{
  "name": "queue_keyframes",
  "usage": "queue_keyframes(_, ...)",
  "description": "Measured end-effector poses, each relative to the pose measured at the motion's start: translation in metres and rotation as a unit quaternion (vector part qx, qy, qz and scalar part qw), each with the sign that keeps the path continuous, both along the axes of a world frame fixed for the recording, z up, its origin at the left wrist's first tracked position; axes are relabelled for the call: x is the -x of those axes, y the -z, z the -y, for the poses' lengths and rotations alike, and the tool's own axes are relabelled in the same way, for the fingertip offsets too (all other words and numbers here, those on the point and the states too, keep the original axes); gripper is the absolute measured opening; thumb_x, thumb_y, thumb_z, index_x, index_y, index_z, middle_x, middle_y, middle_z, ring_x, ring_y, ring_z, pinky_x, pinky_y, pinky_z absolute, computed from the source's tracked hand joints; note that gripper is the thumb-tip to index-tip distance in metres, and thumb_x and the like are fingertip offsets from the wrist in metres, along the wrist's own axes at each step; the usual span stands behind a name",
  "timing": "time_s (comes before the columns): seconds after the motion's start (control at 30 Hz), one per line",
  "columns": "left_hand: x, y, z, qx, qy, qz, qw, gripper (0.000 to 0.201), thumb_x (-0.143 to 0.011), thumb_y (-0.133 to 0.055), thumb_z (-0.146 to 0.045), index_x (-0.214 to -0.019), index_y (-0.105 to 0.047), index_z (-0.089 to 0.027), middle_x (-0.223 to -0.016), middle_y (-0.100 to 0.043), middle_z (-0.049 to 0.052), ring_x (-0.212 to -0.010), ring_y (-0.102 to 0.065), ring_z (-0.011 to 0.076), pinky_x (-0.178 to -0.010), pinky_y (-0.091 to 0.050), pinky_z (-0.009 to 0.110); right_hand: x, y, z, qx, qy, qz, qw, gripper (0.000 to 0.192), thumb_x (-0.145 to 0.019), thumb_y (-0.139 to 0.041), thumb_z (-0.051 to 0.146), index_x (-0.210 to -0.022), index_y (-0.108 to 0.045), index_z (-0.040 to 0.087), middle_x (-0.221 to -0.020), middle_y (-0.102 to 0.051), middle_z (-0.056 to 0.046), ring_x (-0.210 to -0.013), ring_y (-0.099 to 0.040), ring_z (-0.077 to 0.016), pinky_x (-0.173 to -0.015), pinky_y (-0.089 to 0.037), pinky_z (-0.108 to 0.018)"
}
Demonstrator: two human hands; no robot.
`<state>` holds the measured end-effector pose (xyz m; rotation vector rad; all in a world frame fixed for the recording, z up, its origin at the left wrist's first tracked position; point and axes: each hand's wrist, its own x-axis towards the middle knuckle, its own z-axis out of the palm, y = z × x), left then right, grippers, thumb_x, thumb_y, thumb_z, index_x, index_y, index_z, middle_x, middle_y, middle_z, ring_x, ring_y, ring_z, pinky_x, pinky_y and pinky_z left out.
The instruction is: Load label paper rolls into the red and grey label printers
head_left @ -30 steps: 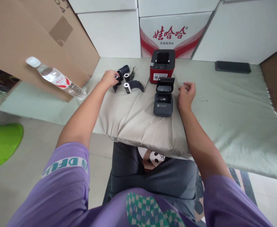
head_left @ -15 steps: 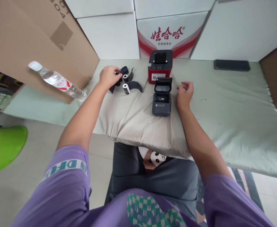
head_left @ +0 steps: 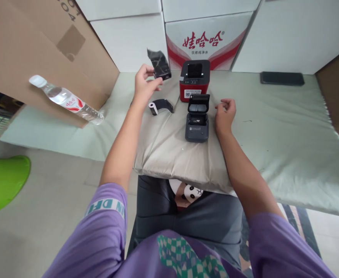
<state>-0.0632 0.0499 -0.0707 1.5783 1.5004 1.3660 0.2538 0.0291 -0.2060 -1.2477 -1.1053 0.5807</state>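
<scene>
My left hand (head_left: 145,84) is raised above the back of the covered table and pinches a crinkled black strip (head_left: 160,65) by its lower end. Under that hand lies a small white-cored roll (head_left: 153,108) with a black tail curling to the right. My right hand (head_left: 226,112) rests on the cover with loosely bent fingers and nothing in it. Just left of it stands a small dark label printer (head_left: 196,132), its lid tipped up. Behind this printer sits a red and black printer (head_left: 194,83). Whatever lies behind my left forearm is hidden.
A water bottle (head_left: 68,100) appears at the left, before a large cardboard box (head_left: 48,50). White cartons (head_left: 206,42) line the back edge. At the back right lies a black phone-like slab (head_left: 282,78). A green plastic seat (head_left: 9,181) is at the lower left.
My left hand has lifted and moved right, bringing the black strip up off the table. The second small roll no longer shows. My right hand has stayed in place.
</scene>
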Motion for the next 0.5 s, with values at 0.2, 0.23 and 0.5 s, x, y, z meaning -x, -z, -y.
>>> queue_keyframes(0.2, -0.071, 0.054, 0.041, -0.087, 0.104, 0.148, 0.98, 0.064, -0.079, -0.084, -0.076, -0.101, -0.049, -0.027, -0.112, -0.067, 0.001, -0.102, -0.078, 0.0224, -0.087, -0.061, 0.04, 0.005, -0.008, 0.007, -0.009, 0.029, 0.004, 1.0, 0.022, -0.095, -0.06, 0.047, -0.102, -0.051, 0.028, -0.082, -0.058, 0.0, -0.085, -0.066, -0.023, -0.088, -0.055, -0.044)
queue_keyframes(0.23, -0.077, 0.064, 0.045, -0.087, 0.115, 0.149, 0.978, 0.067, -0.077, -0.084, -0.079, -0.102, -0.05, -0.027, -0.111, -0.067, 0.001, -0.104, -0.078, 0.023, -0.088, -0.061, 0.04, 0.005, -0.008, 0.007, -0.008, 0.027, 0.003, 1.0, 0.022, -0.095, -0.06, 0.046, -0.102, -0.051, 0.028, -0.082, -0.058, 0.0, -0.086, -0.065, -0.0229, -0.088, -0.055, -0.043)
queue_keyframes(0.5, -0.087, 0.09, 0.058, -0.09, 0.132, 0.146, 0.976, 0.063, -0.077, -0.086, -0.076, -0.089, -0.052, -0.025, -0.087, -0.062, -0.001, -0.088, -0.072, 0.0171, -0.082, -0.059, 0.035, 0.006, -0.012, 0.011, -0.025, 0.013, 0.025, 0.999, 0.029, -0.097, -0.058, 0.056, -0.104, -0.053, 0.028, -0.084, -0.057, -0.002, -0.087, -0.066, -0.0244, -0.085, -0.056, -0.044)
